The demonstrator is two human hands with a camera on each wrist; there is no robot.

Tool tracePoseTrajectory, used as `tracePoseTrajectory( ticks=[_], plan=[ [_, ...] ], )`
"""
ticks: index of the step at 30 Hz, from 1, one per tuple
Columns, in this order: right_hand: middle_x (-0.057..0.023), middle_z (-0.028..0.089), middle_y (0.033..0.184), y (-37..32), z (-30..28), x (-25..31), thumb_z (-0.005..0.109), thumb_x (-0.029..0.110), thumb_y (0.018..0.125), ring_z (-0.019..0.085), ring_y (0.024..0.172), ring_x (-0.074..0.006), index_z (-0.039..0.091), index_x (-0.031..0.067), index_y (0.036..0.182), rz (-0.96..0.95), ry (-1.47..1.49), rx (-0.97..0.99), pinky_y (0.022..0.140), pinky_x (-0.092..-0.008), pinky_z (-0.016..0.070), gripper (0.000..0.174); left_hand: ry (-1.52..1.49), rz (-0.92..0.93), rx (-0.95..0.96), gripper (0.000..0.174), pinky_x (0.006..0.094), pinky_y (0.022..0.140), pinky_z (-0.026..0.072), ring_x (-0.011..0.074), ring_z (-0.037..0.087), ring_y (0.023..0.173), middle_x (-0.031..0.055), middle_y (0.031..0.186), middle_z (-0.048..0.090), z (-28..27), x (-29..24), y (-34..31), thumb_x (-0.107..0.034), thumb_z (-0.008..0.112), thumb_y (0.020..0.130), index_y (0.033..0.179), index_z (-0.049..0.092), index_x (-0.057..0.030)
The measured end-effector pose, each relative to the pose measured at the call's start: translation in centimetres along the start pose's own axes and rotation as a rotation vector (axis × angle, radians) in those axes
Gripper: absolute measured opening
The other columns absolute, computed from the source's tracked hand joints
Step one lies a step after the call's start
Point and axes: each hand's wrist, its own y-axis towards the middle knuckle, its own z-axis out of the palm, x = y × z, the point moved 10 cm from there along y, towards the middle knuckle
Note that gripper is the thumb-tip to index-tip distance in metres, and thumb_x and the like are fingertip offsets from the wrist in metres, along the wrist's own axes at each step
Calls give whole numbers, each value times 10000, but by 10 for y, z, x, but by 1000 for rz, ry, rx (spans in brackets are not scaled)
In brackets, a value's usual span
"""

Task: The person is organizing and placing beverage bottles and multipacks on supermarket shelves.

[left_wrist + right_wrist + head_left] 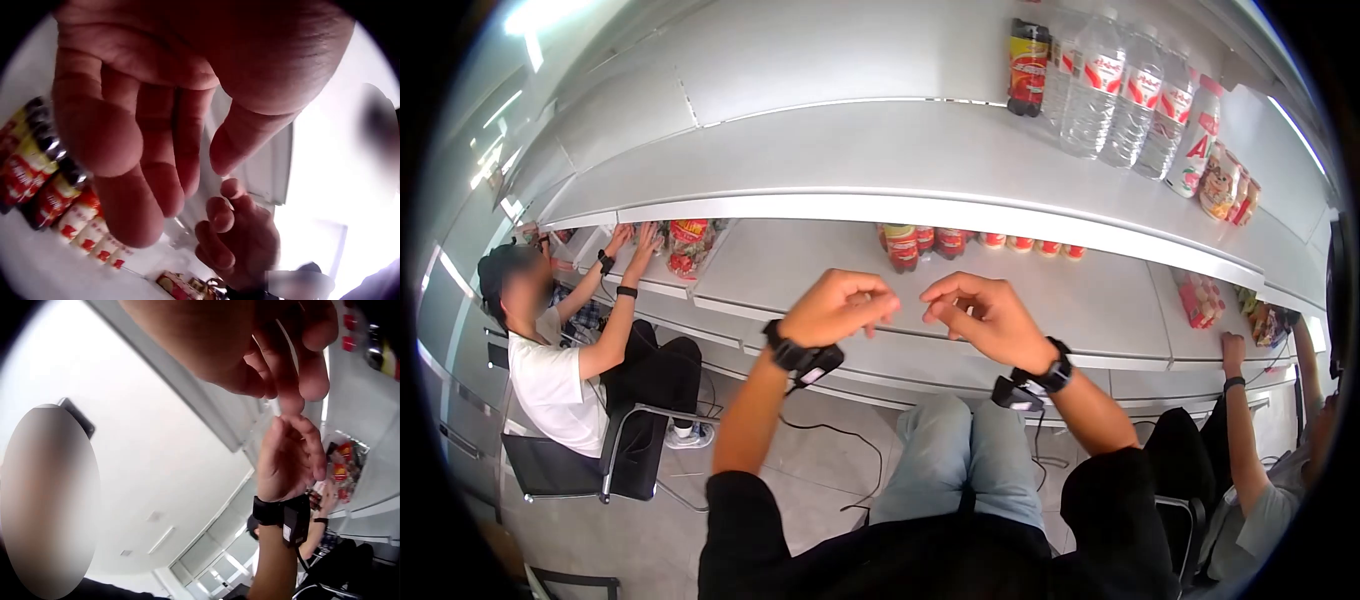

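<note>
My left hand [837, 307] hovers in front of the shelf edge with its fingers loosely bent and nothing in it. Facing it, a small gap away, my right hand [990, 318] is likewise empty, its fingers relaxed. In the left wrist view the left hand's fingers [125, 144] hang toward the camera's middle, and the right hand [240, 234] shows beyond them. Behind both hands on the lower shelf stand dark-capped drink bottles [900, 245] with red and yellow labels. Beside these is a row of small white-and-red bottles [1020, 243], partly hidden by the upper shelf.
The upper shelf [800, 150] carries a dark bottle [1028, 68], several clear water bottles [1095, 85], a white-and-pink bottle [1197, 135] and snack packs [1225, 185]. A seated person [560, 360] reaches into the shelf at left; another person [1250, 470] sits at right. Red bagged goods [690, 245] lie left.
</note>
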Motion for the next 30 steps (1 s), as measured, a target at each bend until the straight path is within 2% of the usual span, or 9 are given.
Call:
tracePoseTrajectory(
  ticks=[2, 7, 10, 11, 14, 19, 22, 28, 30],
  plan=[
    [-62, 670, 983, 19, 2, -63, 581, 97, 910, 616, 713, -89, 587, 32, 1143, 50, 45, -94, 531, -215, 472, 241, -169, 4, -156, 208, 200, 556, 454, 73, 614, 710, 21, 887, 656, -18, 71, 36, -206, 600, 922, 1052, 622, -44],
    [-96, 621, 1121, 76, -18, -199, 606, 130, 892, 626, 706, -117, 511, 14, 1219, 199, -31, -342, 487, -230, 470, 360, -134, 212, -608, 450, 314, 835, 489, 178, 570, 1044, 98, 1240, 537, -51, 208, 121, -147, 622, 902, 1304, 441, -55],
    [-123, 590, 1176, 100, -8, -264, 609, 144, 885, 628, 678, -141, 470, 8, 1257, 164, -218, -390, 477, -260, 485, 420, -105, 216, -642, 544, 369, 961, 440, 248, 512, 1160, 131, 1322, 478, -43, 214, 140, -126, 632, 894, 1365, 371, -53],
    [-133, 574, 1205, 105, -3, -280, 604, 145, 886, 633, 677, -149, 441, 9, 1285, 132, -249, -390, 476, -268, 489, 452, -260, 246, -600, 585, 366, 985, 425, 252, 486, 1204, 129, 1335, 475, -40, 237, 156, -142, 633, 901, 1398, 338, -55],
    [-160, 521, 1284, 103, 7, -291, 578, 147, 895, 653, 677, -178, 352, 17, 1358, 262, -71, -396, 473, -285, 498, 531, -322, 191, -534, 581, 349, 974, 434, 211, 475, 1227, 107, 1340, 477, -30, 240, 160, -207, 605, 930, 1416, 329, -47],
    [-183, 531, 1227, 104, 6, -272, 585, 243, 909, 661, 700, -239, 383, 12, 1341, 211, -202, -413, 522, -302, 531, 530, -155, 125, -426, 556, 334, 923, 464, 195, 546, 1139, 91, 1298, 515, -32, 237, 153, -229, 605, 930, 1393, 362, -43],
    [-191, 552, 1169, 90, 5, -258, 596, 288, 905, 658, 716, -258, 445, 3, 1295, 130, -357, -401, 572, -312, 543, 506, -146, 143, -332, 547, 299, 881, 486, 185, 594, 1060, 104, 1241, 549, -23, 202, 126, -206, 622, 917, 1371, 381, -20],
    [-170, 623, 1026, 11, 33, -123, 652, 306, 861, 654, 697, -261, 527, -4, 1158, 153, -489, -233, 613, -339, 527, 447, -511, 293, -264, 573, 290, 838, 505, 163, 605, 1020, 119, 1185, 569, 23, 147, 33, -106, 689, 859, 1338, 399, 15],
    [-151, 633, 999, -12, 40, -74, 692, 303, 828, 651, 686, -248, 536, 3, 1110, 103, -496, -191, 602, -336, 520, 440, -367, 320, -297, 565, 288, 823, 504, 155, 609, 993, 103, 1138, 593, 31, 114, -6, -124, 731, 823, 1289, 444, 13]
  ],
)
